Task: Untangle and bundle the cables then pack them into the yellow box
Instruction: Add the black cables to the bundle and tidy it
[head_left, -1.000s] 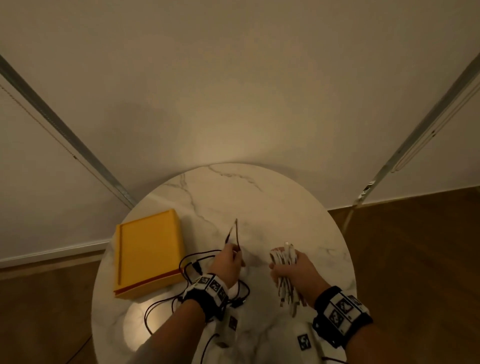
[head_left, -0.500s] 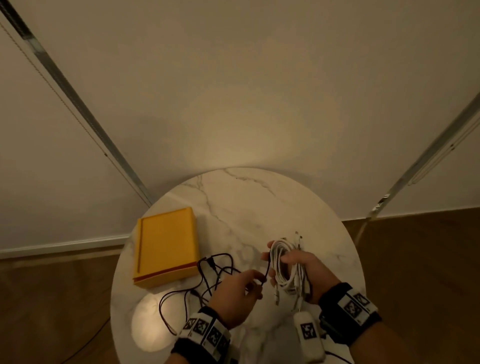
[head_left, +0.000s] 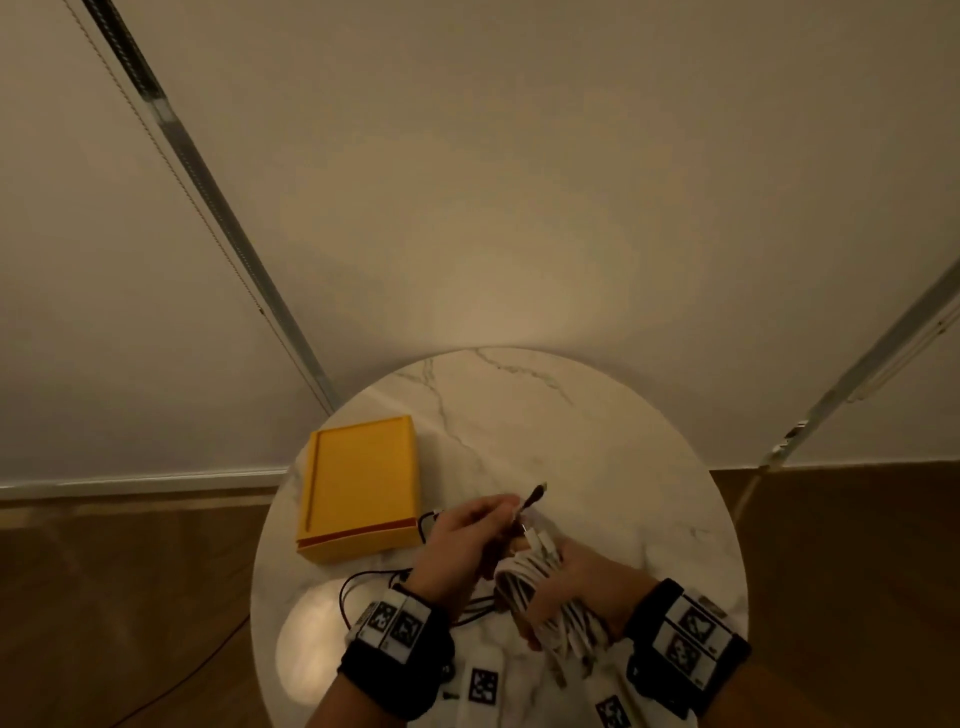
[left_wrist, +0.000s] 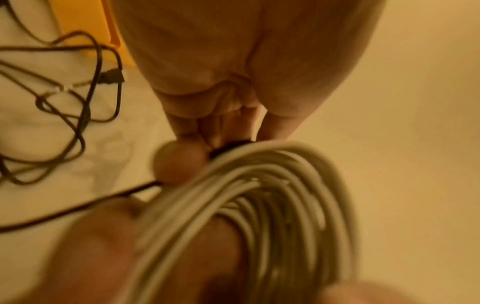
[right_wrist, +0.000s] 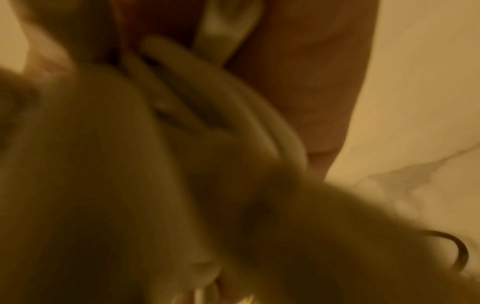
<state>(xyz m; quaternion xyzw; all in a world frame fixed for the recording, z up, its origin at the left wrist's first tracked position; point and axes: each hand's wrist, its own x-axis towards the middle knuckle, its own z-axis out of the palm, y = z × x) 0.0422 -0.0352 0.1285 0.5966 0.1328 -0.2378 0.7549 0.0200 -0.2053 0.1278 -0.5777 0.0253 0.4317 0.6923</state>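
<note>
My right hand (head_left: 561, 592) grips a coiled bundle of white cables (head_left: 540, 597) above the round marble table (head_left: 597, 457); the loops fill the left wrist view as the white coil (left_wrist: 259, 205). My left hand (head_left: 478, 530) pinches the end of a black cable (head_left: 535, 493), its plug sticking up past the fingertips, right against the top of the white coil. The rest of the black cable (head_left: 384, 582) lies in loose loops on the table, seen as a tangle (left_wrist: 78, 102). The closed yellow box (head_left: 363, 488) lies at the table's left. The right wrist view is blurred.
White tags with black marker squares (head_left: 483, 686) lie on the table near its front edge. A thin dark cord (head_left: 197, 670) runs over the wooden floor at the left. The wall stands close behind the table.
My left hand has risen from the table with the black cable's end and come against the white coil. The right hand has drawn nearer me with the coil.
</note>
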